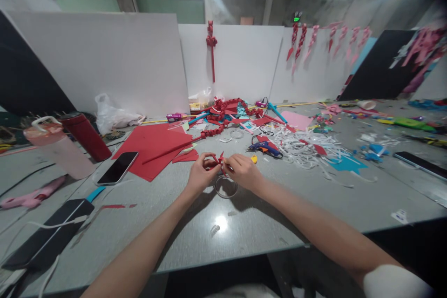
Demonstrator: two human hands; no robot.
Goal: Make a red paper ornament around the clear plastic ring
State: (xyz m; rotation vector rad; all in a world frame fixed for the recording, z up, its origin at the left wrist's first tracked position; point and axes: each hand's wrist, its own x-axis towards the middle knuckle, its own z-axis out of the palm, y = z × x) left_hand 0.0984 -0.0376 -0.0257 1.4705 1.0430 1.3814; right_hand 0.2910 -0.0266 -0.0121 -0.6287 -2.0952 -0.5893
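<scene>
My left hand (203, 173) and my right hand (243, 172) meet over the middle of the grey table, fingers pinched on a small folded piece of red foam or paper (221, 160). Pointed ends of the red piece stick up and down between my fingertips; the rest is hidden by the fingers. Just below it a thin pale ring (226, 187) lies on or hangs near the table; I cannot tell if it is joined to the red piece. A blue glue gun (267, 148) lies beyond my right hand, with a small yellow thing (254, 159) nearer to it.
Red sheets (153, 142) and a phone (118, 168) lie on the left. Further left stand a pink bottle (61, 151) and a red bottle (87, 137), near a black power bank (49, 235). White strips (296, 146) are heaped at the right. Red braids hang on white boards (240, 63) behind.
</scene>
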